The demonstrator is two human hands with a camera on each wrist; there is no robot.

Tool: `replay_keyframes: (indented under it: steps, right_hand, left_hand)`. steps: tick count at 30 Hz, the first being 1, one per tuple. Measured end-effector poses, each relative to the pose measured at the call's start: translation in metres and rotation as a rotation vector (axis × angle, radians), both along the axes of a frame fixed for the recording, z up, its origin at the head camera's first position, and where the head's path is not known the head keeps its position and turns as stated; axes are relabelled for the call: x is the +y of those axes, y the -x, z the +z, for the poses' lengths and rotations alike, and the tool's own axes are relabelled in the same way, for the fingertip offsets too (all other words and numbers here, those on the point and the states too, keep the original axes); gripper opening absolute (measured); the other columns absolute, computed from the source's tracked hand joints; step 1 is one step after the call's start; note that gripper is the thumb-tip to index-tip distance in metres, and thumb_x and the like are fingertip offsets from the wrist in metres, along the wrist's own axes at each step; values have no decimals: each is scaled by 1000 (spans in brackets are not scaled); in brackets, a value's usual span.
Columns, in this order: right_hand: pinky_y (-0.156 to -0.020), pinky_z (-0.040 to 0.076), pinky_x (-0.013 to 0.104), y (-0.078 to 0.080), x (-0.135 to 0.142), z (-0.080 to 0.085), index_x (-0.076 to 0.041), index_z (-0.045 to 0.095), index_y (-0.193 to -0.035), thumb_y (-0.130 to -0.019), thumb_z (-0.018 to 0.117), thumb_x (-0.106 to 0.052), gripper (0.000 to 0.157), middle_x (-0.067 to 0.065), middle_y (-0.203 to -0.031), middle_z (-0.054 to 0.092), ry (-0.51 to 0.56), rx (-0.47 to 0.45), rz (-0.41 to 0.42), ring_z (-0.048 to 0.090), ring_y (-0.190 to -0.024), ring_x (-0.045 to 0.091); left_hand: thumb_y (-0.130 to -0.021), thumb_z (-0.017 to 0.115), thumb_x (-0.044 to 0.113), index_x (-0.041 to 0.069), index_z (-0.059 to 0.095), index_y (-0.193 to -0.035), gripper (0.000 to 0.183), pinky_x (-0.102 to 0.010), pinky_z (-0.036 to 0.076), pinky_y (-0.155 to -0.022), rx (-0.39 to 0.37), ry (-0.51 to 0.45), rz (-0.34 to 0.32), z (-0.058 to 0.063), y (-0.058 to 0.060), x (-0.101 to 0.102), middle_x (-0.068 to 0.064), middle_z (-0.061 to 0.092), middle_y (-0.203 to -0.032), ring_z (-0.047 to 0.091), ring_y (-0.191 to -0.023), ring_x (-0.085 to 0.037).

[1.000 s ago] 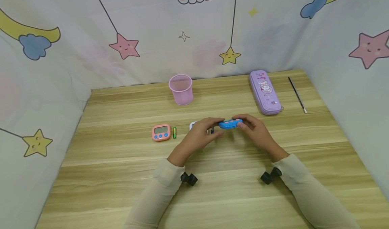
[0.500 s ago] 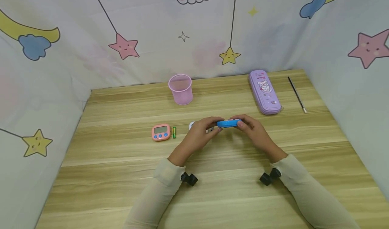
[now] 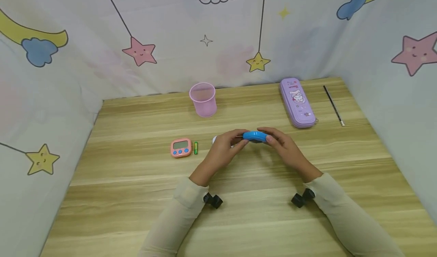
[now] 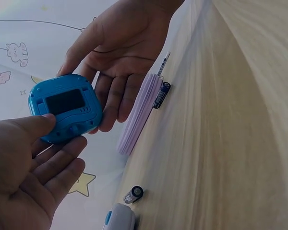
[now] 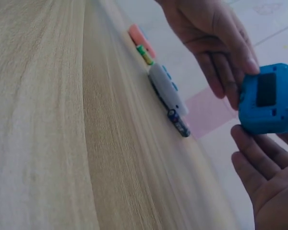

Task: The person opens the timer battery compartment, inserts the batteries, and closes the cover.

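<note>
Both hands hold a blue digital timer [image 3: 256,136] above the table, the left hand [image 3: 223,148] at its left edge and the right hand [image 3: 286,148] at its right. In the left wrist view the timer's back [image 4: 65,108] shows, with a dark rectangle in it; the left thumb lies on that back. A white timer [image 5: 168,90] lies beyond the left hand, mostly hidden in the head view. Beside it is a dark battery [image 5: 178,123]. Another dark battery [image 4: 162,95] lies on the table, hidden in the head view.
An orange timer [image 3: 181,148] lies at the left with a green battery [image 3: 196,148] beside it. A pink cup [image 3: 204,101] stands at the back. A purple pencil case [image 3: 298,103] and a black pencil [image 3: 334,105] lie at the back right.
The blue timer has been tipped over, so its button face has turned away from the head view and its underside shows. Both hands have shifted slightly with it, the grip kept.
</note>
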State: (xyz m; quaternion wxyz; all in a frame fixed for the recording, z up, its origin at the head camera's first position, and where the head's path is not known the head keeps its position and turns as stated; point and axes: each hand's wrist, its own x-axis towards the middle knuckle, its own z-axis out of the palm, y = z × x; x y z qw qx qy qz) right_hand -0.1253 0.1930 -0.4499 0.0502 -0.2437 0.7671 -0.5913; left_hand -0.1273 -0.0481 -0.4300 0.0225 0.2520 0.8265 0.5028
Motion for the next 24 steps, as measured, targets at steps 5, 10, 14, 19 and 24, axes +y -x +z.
replay_keyframes:
  steps: [5, 10, 14, 19, 24]
  right_hand:
    - [-98, 48, 30, 1, -2, -4, -9, 38, -149, -107, 35, -12, 42, 17, -134, 54, 27, -37, 94, 56, -118, 19]
    - [-98, 48, 30, -1, -3, -7, -11, 29, -153, -108, 32, -13, 45, 20, -133, 55, 60, -65, 143, 56, -120, 21]
    - [-95, 51, 39, -2, -3, -8, -10, 23, -154, -108, 32, -12, 48, 24, -126, 59, 94, -57, 160, 61, -114, 24]
    - [-91, 52, 48, -5, -5, -10, -16, 19, -156, -108, 32, -13, 50, 26, -121, 61, 118, -61, 136, 64, -108, 27]
    - [-95, 51, 37, -13, -12, -14, -14, 20, -156, -109, 28, -17, 48, 20, -141, 46, 81, -63, 95, 54, -121, 27]
  left_hand:
    - [-98, 59, 29, 14, 59, -132, 37, -21, 54, -83, -48, -34, 42, -4, -3, 0, -7, 66, -121, 66, -106, -15]
    - [-99, 59, 29, 11, 58, -133, 39, -25, 55, -84, -107, -93, 63, -9, -8, 0, -9, 67, -117, 66, -105, -18]
    - [-97, 62, 29, 10, 59, -131, 39, -24, 55, -83, -140, -113, 99, -12, -12, 2, -8, 67, -117, 67, -103, -16]
    - [-95, 65, 28, 8, 60, -131, 42, -24, 54, -85, -184, -146, 137, -18, -15, 4, -8, 66, -120, 66, -105, -16]
    - [-96, 64, 26, 4, 58, -131, 42, -26, 52, -90, -223, -183, 137, -24, -17, 5, -9, 65, -117, 63, -106, -17]
